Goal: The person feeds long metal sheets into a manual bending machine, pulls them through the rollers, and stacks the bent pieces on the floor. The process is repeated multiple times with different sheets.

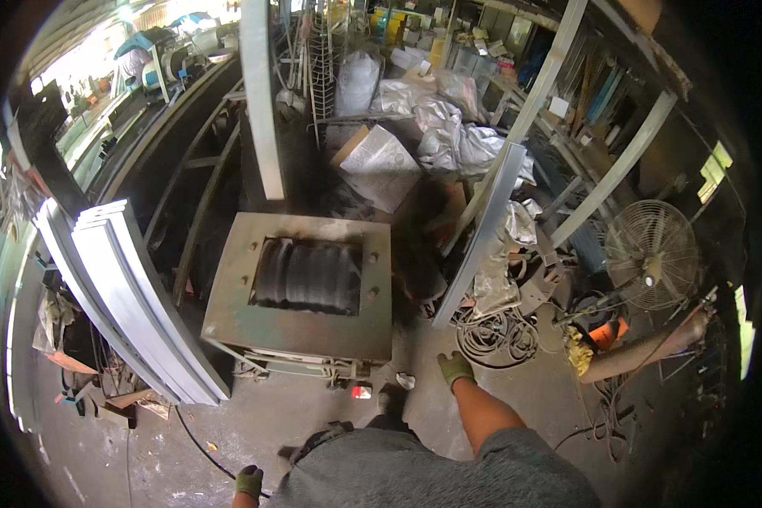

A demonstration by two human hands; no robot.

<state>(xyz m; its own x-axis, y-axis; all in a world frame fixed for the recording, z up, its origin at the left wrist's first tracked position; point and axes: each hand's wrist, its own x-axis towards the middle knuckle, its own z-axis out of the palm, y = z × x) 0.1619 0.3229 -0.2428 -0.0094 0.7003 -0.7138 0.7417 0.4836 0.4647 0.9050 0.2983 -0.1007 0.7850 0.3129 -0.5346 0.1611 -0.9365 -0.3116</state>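
Observation:
My left hand [248, 483], in an olive-green glove, hangs low at the bottom edge with its fingers curled and nothing visible in them. A black cable [201, 446] on the floor passes close to it. My right hand [455, 370], gloved the same, is held out ahead with thumb and fingers apart, holding nothing. Just beyond it, a grey metal profile [483, 233] stands leaning, its lower end apart from the hand. In front of me is a square-topped metal machine [305, 334] with a dark ribbed roller [309, 275] in its opening. Neither hand touches it.
Several long pale metal profiles [148, 296] lean at the left. A coiled hose [504, 339] lies at right, near a large caged fan [652, 254] and a brown cylinder [648, 347]. White sacks [440, 118] fill the back. A small red-and-white object [361, 392] lies by my feet.

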